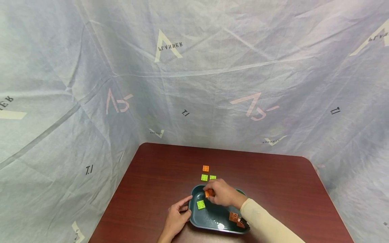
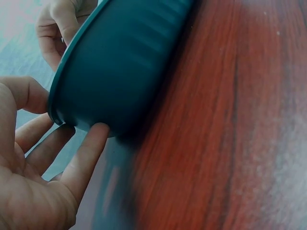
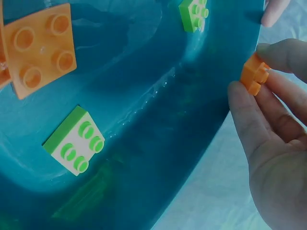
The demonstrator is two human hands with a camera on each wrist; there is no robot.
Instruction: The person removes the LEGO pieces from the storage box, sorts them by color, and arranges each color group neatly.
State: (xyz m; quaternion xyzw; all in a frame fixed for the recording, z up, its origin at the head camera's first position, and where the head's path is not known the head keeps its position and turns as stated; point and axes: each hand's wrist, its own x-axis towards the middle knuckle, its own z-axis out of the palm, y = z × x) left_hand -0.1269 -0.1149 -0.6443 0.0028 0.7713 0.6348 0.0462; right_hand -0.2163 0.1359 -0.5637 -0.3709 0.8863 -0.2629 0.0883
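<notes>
Head view has the right hand (image 1: 221, 192) pinching an orange studded toy brick (image 1: 208, 193) at the blue-green tray's (image 1: 214, 216) far-left side; the left hand's (image 1: 177, 216) spread fingers touch its left rim. Best keep knuckles above that edge (lime brick (image 1: 201, 205) just nearer); the tray's middle offers room.

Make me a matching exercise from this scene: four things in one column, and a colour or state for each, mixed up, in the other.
Column one
1. Left hand
2. Right hand
3. Tray
4. Table

Column two
A. Dark teal
B. Pinches an orange block
C. Reddish brown with a wood grain
D. Touches the outside of a raised-edge container

Right pairs: 1-D, 2-B, 3-A, 4-C
</notes>
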